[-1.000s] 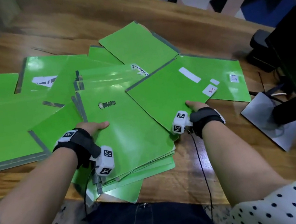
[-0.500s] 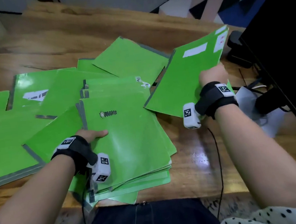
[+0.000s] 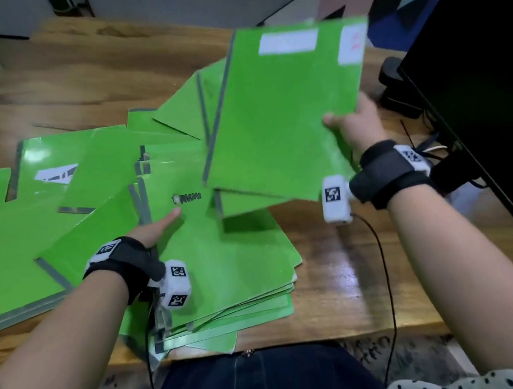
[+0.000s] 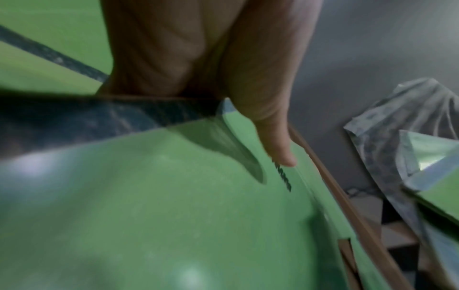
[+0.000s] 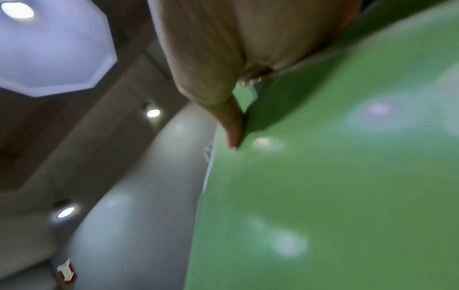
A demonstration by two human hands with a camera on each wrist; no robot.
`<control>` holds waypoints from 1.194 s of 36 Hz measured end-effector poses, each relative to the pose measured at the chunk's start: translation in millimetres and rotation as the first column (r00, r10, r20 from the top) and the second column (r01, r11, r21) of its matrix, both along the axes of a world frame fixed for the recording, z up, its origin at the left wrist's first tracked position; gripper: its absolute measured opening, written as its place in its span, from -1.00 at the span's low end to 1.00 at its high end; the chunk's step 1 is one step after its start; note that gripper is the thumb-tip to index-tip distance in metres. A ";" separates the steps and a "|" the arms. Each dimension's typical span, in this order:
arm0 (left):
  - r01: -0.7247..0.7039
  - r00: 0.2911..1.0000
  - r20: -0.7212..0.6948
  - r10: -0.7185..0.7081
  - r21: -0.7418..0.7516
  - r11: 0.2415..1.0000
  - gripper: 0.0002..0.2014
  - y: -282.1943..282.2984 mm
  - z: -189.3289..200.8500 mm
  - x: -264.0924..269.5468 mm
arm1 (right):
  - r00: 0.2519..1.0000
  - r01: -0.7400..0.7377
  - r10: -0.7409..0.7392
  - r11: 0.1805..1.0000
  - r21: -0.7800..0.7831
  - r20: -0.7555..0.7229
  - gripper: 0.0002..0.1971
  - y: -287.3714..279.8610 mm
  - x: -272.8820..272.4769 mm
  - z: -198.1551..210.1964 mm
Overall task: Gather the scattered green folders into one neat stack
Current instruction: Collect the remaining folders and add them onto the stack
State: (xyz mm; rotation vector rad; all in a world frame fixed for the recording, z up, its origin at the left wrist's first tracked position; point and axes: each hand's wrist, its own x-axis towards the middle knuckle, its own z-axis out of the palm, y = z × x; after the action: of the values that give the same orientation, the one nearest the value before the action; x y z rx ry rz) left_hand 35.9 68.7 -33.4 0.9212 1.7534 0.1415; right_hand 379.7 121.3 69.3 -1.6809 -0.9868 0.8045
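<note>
My right hand (image 3: pixel 354 130) pinches a green folder (image 3: pixel 280 109) with white labels by its right edge and holds it tilted in the air over the table, thumb on top. In the right wrist view the thumb (image 5: pixel 232 127) presses on that folder (image 5: pixel 335 176). My left hand (image 3: pixel 155 229) grips the left edge of a stack of green folders (image 3: pixel 225 263) at the table's near edge, thumb on the top cover, fingers hidden beneath. The left wrist view shows the thumb (image 4: pixel 275 141) on the top folder (image 4: pixel 161 215). More green folders (image 3: pixel 24 225) lie scattered to the left and behind.
The wooden table (image 3: pixel 341 281) runs to its near edge by my lap. A black monitor (image 3: pixel 494 81) stands at the right with a dark stand (image 3: pixel 397 87) and cables behind my right wrist. A cable hangs from each wrist camera.
My right hand has lifted the labelled folder off the table and swung it up and leftward over the stack. My left hand has stayed on the stack's left edge.
</note>
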 end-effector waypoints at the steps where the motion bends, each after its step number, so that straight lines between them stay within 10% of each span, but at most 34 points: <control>1: 0.039 0.999 0.031 -0.039 0.014 0.999 -0.06 -1.8 7.5 1.9 | 0.997 -0.050 0.046 0.996 -0.073 -0.067 -0.52 -4.1 -5.7 -10.5; 10: 0.077 0.986 0.138 -0.088 0.089 0.993 -0.09 -4.6 16.0 2.0 | 0.967 -0.173 0.244 0.835 -0.522 0.071 -0.44 -44.3 -28.3 -115.4; 14: -0.020 0.992 0.123 0.022 -0.015 1.000 0.26 -1.4 5.0 -3.3 | 0.920 -0.211 0.362 0.782 -0.586 0.152 -0.36 -49.5 -33.3 -125.6; 17: -0.062 0.996 0.058 0.063 -0.012 0.998 0.01 -0.2 0.3 -1.2 | 0.876 -0.264 0.451 0.743 -0.614 0.169 -0.34 -51.9 -42.2 -124.9; 25: -0.128 0.991 0.033 0.131 -0.078 0.989 0.22 1.1 -16.3 -6.3 | 0.590 -0.384 0.736 0.618 -0.686 0.333 -0.40 -53.4 -79.8 -129.2; 31: -0.115 0.992 -0.059 0.111 -0.070 0.991 -0.12 0.5 -5.5 -1.2 | 0.373 -0.412 0.858 0.495 -0.765 0.355 -0.74 -43.8 -68.3 -123.4; 43: -0.029 0.988 -0.152 0.018 -0.072 0.997 -0.19 5.5 1.5 6.1 | 0.619 -0.234 0.645 0.696 -0.679 0.448 -0.78 38.4 -25.4 -113.7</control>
State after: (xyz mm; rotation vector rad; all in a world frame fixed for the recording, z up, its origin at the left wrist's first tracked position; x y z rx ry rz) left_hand 42.0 74.2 -31.9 0.8770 1.8971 0.0222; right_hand 354.3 159.8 -44.5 -2.3600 -1.9052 0.9010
